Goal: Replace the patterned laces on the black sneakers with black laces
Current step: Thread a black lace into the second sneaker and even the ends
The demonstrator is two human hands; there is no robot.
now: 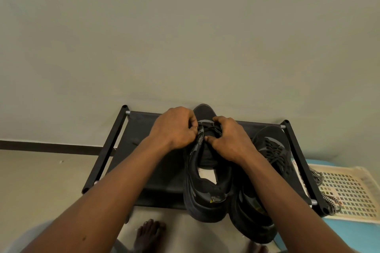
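**Black sneakers on the shoe rack, both hands at the lacing**

Black sneakers sit side by side on the right half of a black shoe rack [144, 129] that stands against a pale wall [185, 37]. The nearer sneaker [205, 193] points its toe at the wall, and its heel hangs over the rack's front edge. The left hand [174, 127] and right hand [230, 139] meet over its eyelets, fingers curled in tight. Each pinches the black lace [208, 124], which loops across the short gap between them. Exactly which strand each finger holds is hidden.

The second sneaker [271, 150] lies just beside it on the right, already threaded in black. Patterned laces [316, 176] drape by the rack's right rail, onto a checked mat [349, 191]. A bare foot [148, 234] rests on the floor [41, 181] below.
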